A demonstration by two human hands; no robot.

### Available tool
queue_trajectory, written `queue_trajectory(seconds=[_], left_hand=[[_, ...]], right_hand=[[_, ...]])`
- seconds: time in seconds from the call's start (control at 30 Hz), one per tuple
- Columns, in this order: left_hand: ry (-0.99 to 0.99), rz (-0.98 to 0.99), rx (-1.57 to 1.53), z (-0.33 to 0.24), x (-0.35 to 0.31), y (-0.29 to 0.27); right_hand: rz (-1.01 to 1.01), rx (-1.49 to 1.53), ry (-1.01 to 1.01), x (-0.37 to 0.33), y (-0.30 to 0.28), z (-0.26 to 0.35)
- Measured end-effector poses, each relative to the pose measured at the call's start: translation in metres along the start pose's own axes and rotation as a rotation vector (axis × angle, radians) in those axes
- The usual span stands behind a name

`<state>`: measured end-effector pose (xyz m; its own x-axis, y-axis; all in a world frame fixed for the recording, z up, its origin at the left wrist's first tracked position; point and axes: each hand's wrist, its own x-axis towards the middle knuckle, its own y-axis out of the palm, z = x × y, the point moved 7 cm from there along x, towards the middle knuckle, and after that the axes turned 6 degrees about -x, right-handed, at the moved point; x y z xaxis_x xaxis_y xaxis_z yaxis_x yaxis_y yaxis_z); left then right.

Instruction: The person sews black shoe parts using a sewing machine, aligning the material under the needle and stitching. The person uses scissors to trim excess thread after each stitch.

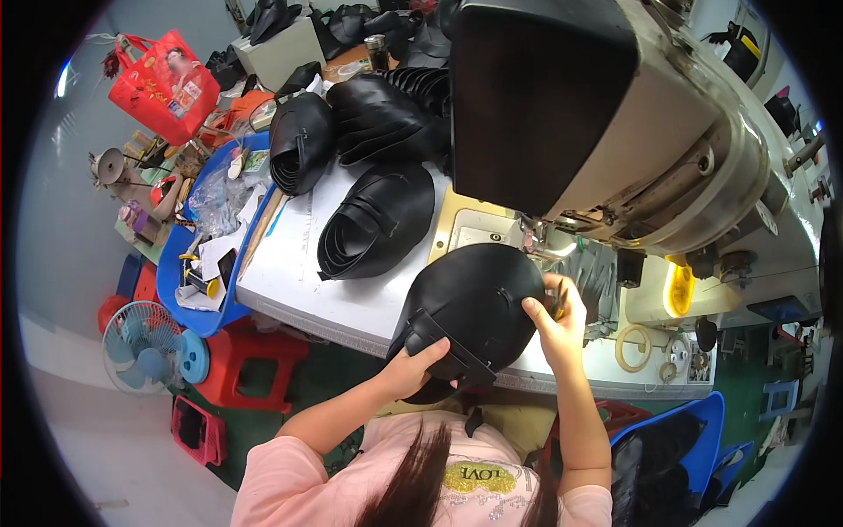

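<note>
In front of my body I hold a black, rounded, leather-like piece (479, 299) with a strap across its lower left part. My left hand (414, 367) is closed on that lower left side, the thumb lying over the strap. At the opposite edge my right hand (559, 323) grips the piece, thumb in front and fingers partly hidden behind. Something small, dark and yellowish shows by the right fingers; I cannot make out what it is. Just beyond the piece is the needle area of a sewing machine (676, 149). Similar nested black pieces (382, 220) lie left of it.
More black pieces (386, 119) are piled farther back on the white table (294, 290). A blue tub (204, 323) with papers and plastic stands at the left, near a red stool (255, 356) and a fan (140, 347). A blue bin (711, 430) of black pieces is at lower right.
</note>
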<state>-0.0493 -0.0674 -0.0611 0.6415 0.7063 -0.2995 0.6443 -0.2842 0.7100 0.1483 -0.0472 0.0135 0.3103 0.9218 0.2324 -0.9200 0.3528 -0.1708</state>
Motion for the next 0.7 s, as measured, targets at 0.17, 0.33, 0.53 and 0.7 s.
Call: queue_trajectory(seconds=[0.17, 0.33, 0.53, 0.7], left_hand=[[0.370, -0.168, -0.157, -0.031, -0.011, 0.012], [0.395, -0.234, -0.177, -0.024, 0.000, 0.014], [0.370, -0.186, -0.162, -0.020, 0.004, 0.019], [0.349, -0.154, -0.155, -0.017, 0.006, 0.015]], right_hand=[[-0.001, -0.165, -0.235, -0.027, 0.003, 0.027], [0.165, 0.176, 0.087, -0.042, 0.037, 0.016], [0.113, 0.072, 0.075, -0.058, 0.041, 0.003], [0.095, 0.110, 0.222, -0.056, 0.037, 0.003]])
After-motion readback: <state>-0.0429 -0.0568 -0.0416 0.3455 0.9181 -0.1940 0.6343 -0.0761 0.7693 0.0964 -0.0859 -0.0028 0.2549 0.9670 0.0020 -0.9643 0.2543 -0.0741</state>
